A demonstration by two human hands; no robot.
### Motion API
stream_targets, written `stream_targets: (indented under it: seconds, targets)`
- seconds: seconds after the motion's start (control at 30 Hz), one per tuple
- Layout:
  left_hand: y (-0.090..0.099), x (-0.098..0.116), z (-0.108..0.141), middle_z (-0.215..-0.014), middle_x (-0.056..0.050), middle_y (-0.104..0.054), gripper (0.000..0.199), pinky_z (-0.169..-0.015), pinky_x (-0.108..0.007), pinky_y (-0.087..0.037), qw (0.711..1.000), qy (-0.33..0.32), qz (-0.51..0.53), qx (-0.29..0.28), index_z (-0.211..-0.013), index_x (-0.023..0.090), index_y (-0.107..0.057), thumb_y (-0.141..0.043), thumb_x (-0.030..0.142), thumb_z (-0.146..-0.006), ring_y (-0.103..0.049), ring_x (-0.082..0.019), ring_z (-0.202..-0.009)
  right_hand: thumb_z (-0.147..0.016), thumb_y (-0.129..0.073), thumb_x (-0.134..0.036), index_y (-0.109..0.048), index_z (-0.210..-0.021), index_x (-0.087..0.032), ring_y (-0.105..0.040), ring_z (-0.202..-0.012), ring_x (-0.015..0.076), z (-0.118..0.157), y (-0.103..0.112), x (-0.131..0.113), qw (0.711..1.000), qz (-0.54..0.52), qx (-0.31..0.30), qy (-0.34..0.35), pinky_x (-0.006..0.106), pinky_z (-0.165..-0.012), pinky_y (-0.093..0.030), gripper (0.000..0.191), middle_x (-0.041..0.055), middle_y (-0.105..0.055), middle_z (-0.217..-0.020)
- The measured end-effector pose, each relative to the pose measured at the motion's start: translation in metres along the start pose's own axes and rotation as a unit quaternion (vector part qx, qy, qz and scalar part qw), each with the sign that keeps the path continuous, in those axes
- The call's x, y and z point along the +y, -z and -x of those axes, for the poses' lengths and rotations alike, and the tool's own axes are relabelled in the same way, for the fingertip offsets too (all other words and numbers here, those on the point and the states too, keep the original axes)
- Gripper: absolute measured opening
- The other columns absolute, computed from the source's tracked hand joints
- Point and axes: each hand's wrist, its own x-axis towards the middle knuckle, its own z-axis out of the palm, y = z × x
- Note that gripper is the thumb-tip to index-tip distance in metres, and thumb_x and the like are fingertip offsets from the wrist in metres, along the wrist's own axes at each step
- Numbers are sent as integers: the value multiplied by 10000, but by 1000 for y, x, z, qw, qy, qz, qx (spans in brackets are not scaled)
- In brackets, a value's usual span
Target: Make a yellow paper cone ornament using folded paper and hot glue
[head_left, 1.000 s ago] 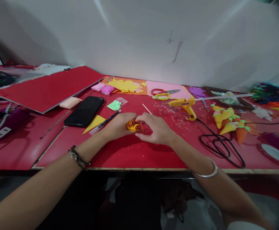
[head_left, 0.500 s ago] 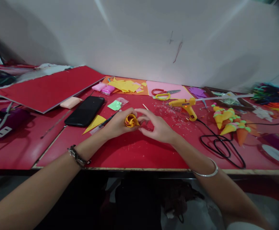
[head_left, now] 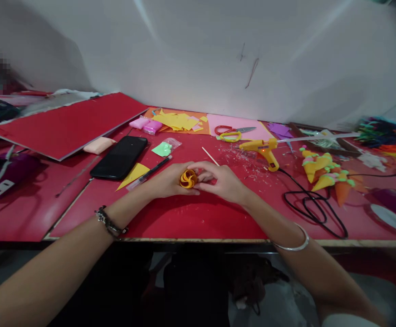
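The rolled yellow paper [head_left: 188,179] sits in the curled fingers of the left hand [head_left: 165,180], its spiral end facing the camera and its long axis running away from view into the grip, with the right hand [head_left: 230,184] curled just beside its right side (whether those fingers pinch it, I cannot tell). Around them on the desk [head_left: 198,220] lie the black phone [head_left: 119,158] and yellow glue gun [head_left: 268,154], the gun's marking too small to read.
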Motion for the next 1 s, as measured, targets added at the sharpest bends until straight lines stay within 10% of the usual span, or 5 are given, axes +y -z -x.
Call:
stream_targets:
  seconds: [0.17,0.6,1.0]
  targets:
    - [-2,-4,1,-1053,-67,-587,642,-743,-256,-439,998,-19,48,-32,-1194,175,-389,-663,356,-643,-566,-164,-876,-737,-555,-159,-474,-1122,-198,-620,-791,106,-1,-2,0,999,-38,2,-4,246,-766,-488,395,10,-630,-880]
    - [4,3,2,-676,31,-555,199,-550,-171,-390,999,11,-28,31,-808,147,-516,-565,310,-706,-493,-79,-584,-762,-503,-184,-491,-1045,-194,-564,-730,103,0,-4,-1,996,30,64,57,257,-708,-474,283,6,-579,-813]
    - [4,1,1,-589,45,-481,223,-513,-165,-351,995,-18,-47,91,-664,147,-462,-582,331,-701,-425,-62,-528,-771,-467,-204,-462,-1049,-208,-512,-641,95,1,-1,-3,985,133,88,67,224,-607,-426,278,-15,-528,-737]
